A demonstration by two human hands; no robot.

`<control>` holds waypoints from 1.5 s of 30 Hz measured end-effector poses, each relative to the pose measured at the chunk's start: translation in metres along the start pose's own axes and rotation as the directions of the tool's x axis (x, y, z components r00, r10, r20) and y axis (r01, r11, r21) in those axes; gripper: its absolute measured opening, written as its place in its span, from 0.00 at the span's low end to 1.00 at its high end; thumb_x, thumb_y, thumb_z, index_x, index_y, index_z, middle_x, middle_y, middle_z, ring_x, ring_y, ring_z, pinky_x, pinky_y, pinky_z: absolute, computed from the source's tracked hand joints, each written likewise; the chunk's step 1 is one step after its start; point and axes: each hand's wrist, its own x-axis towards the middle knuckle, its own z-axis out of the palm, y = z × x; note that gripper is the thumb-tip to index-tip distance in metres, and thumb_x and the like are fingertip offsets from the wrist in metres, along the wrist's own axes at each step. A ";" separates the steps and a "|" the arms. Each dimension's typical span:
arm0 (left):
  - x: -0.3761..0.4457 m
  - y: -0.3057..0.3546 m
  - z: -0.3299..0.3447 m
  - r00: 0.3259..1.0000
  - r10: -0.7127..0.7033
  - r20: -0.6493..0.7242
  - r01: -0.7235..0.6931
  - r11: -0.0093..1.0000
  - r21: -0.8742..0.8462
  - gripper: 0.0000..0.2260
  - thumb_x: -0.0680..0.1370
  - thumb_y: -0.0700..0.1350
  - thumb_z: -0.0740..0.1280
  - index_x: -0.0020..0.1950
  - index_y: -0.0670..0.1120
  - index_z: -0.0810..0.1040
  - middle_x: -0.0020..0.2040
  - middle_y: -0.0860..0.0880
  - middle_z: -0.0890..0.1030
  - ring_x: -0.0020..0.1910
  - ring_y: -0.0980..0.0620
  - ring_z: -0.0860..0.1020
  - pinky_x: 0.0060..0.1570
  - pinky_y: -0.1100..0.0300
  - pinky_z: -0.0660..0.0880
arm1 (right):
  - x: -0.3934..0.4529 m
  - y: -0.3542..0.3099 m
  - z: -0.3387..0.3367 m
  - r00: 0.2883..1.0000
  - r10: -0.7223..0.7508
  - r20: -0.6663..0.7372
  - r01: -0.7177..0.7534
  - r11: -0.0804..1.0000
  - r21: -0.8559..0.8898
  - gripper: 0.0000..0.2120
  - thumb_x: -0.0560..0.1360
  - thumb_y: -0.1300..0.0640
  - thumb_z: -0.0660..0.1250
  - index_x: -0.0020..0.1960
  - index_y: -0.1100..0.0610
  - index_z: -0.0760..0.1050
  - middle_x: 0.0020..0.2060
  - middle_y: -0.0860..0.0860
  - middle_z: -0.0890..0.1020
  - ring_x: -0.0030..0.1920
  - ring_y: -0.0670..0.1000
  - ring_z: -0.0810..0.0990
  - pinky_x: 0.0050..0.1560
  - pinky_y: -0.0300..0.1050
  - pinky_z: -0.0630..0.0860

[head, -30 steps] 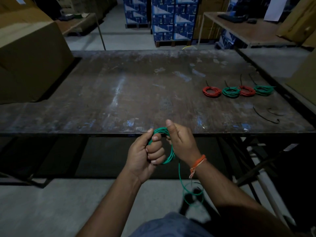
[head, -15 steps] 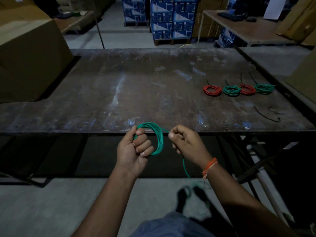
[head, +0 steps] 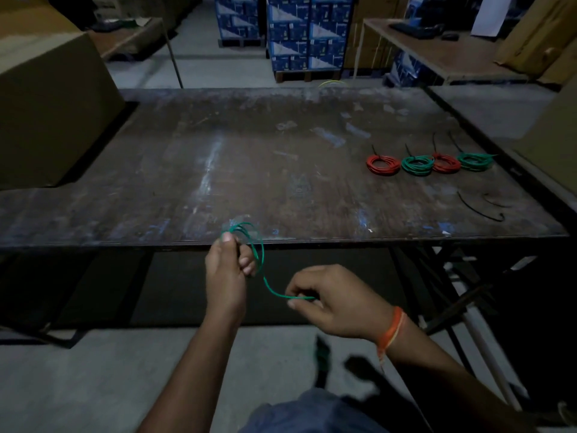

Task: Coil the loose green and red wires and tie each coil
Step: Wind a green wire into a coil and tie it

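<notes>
Our left grip [head: 229,270] holds a small coil of green wire [head: 249,242] with curled fingers, just at the near edge of the counter [head: 281,182]. Our right grip [head: 331,303] pinches the loose end of this wire, lower and near us. Four tied coils [head: 429,164] lie far right.

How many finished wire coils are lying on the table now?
4, in a row at the table's right side: red coil, green coil, second red coil, second green coil. None seems hidden.
</notes>
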 end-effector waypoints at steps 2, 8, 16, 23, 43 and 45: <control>-0.009 -0.002 0.008 0.996 0.025 0.086 -0.035 0.992 0.122 0.14 0.87 0.45 0.52 0.43 0.45 0.65 0.28 0.53 0.67 0.27 0.57 0.64 0.27 0.64 0.62 | 0.009 -0.013 -0.005 0.996 -0.056 -0.071 0.060 0.997 0.043 0.03 0.76 0.55 0.70 0.46 0.54 0.81 0.39 0.47 0.82 0.38 0.41 0.74 0.41 0.36 0.69; -0.022 -0.009 0.014 0.963 -0.018 0.270 -0.034 0.982 0.186 0.15 0.83 0.51 0.57 0.41 0.44 0.69 0.28 0.53 0.69 0.26 0.56 0.67 0.25 0.62 0.66 | 0.029 -0.015 -0.011 0.962 -0.050 -0.268 0.081 0.991 0.105 0.02 0.76 0.60 0.72 0.45 0.55 0.82 0.38 0.47 0.84 0.40 0.46 0.81 0.45 0.49 0.78; -0.022 0.004 0.014 0.906 -0.116 0.408 0.088 0.992 0.086 0.15 0.81 0.53 0.58 0.45 0.41 0.71 0.27 0.48 0.62 0.25 0.55 0.58 0.24 0.64 0.57 | 0.038 0.003 -0.016 0.881 0.096 -0.463 -0.012 0.984 0.180 0.01 0.75 0.59 0.74 0.46 0.57 0.84 0.38 0.49 0.83 0.42 0.47 0.81 0.43 0.48 0.77; -0.018 0.009 0.014 0.863 -0.258 0.435 0.324 0.942 -0.084 0.13 0.79 0.53 0.60 0.42 0.45 0.71 0.25 0.52 0.60 0.21 0.58 0.55 0.25 0.66 0.51 | 0.039 0.007 0.002 0.853 0.183 -0.488 -0.064 0.966 0.251 0.08 0.83 0.56 0.64 0.49 0.58 0.78 0.46 0.50 0.76 0.47 0.49 0.77 0.48 0.47 0.75; -0.021 0.016 0.033 0.905 -0.307 0.295 0.353 0.928 -0.117 0.12 0.80 0.49 0.62 0.43 0.41 0.74 0.26 0.52 0.63 0.21 0.58 0.60 0.24 0.64 0.61 | 0.044 0.016 0.018 0.775 0.527 -0.347 -0.281 0.781 0.558 0.24 0.86 0.46 0.56 0.39 0.61 0.75 0.30 0.56 0.77 0.33 0.47 0.74 0.38 0.51 0.72; -0.023 0.015 0.036 0.919 -0.291 0.266 0.327 0.939 -0.105 0.13 0.84 0.48 0.59 0.42 0.42 0.73 0.26 0.53 0.65 0.21 0.58 0.61 0.23 0.64 0.64 | 0.047 0.017 0.017 0.774 0.594 -0.218 -0.285 0.635 0.718 0.27 0.83 0.42 0.57 0.42 0.63 0.79 0.34 0.62 0.81 0.36 0.52 0.78 0.43 0.52 0.75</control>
